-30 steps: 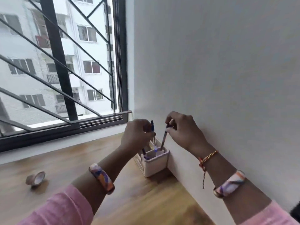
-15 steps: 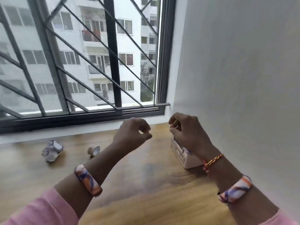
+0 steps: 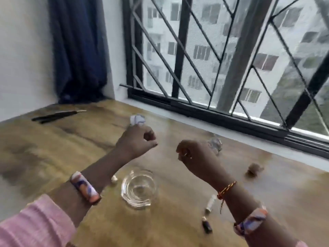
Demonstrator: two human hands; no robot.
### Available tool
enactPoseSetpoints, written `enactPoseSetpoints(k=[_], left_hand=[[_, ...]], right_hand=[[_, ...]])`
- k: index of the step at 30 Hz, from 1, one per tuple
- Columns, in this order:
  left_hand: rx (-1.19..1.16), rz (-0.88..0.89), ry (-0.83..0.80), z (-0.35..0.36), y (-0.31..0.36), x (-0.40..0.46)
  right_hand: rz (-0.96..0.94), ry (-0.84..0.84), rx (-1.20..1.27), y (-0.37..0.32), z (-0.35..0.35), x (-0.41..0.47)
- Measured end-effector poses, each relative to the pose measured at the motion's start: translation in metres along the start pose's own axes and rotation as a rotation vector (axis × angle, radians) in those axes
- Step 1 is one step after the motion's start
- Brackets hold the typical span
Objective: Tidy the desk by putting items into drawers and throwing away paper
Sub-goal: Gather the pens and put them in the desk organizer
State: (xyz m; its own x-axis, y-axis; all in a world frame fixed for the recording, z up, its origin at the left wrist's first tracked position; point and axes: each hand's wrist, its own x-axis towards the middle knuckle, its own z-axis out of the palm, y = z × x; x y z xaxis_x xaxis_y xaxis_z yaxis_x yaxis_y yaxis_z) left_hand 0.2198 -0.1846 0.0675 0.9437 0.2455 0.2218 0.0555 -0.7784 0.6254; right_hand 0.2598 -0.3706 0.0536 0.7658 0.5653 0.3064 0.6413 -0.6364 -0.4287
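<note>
Since the earlier frame the view has swung left, away from the white pen holder by the wall, which is now out of sight; a dark curtain (image 3: 78, 49) and a new stretch of the wooden desk (image 3: 53, 148) have come into view. At far left, dark pens (image 3: 57, 115) lie on the desk near the curtain. Next comes a crumpled paper ball (image 3: 137, 119), just past the left hand (image 3: 137, 142), which hangs above the desk loosely curled and holding nothing visible. Below it sits an empty glass bowl (image 3: 138, 188) with a small pale item (image 3: 114, 179) beside it. The right hand (image 3: 193, 155) is likewise curled and empty as far as can be seen, apart from the left. Beyond it lies a second crumpled paper (image 3: 215, 144), then a small tape roll (image 3: 253, 169); small capsule-like bits (image 3: 207, 226) lie under the right wrist. No drawer or bin is in sight. The picture is blurred, so a hasty reach for the paper could sweep a forearm into the bowl or scatter the small pieces.
</note>
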Motion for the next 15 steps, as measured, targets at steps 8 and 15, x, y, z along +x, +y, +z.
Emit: enactPoseSetpoints(k=[8, 15], left_hand=[[0.103, -0.378, 0.116, -0.082, -0.17, 0.006], [0.237, -0.685, 0.205, -0.116, -0.282, 0.046]], right_hand=[[-0.002, -0.324, 0.009, -0.066, 0.128, 0.087], [0.003, -0.418, -0.092, -0.079, 0.183, 0.142]])
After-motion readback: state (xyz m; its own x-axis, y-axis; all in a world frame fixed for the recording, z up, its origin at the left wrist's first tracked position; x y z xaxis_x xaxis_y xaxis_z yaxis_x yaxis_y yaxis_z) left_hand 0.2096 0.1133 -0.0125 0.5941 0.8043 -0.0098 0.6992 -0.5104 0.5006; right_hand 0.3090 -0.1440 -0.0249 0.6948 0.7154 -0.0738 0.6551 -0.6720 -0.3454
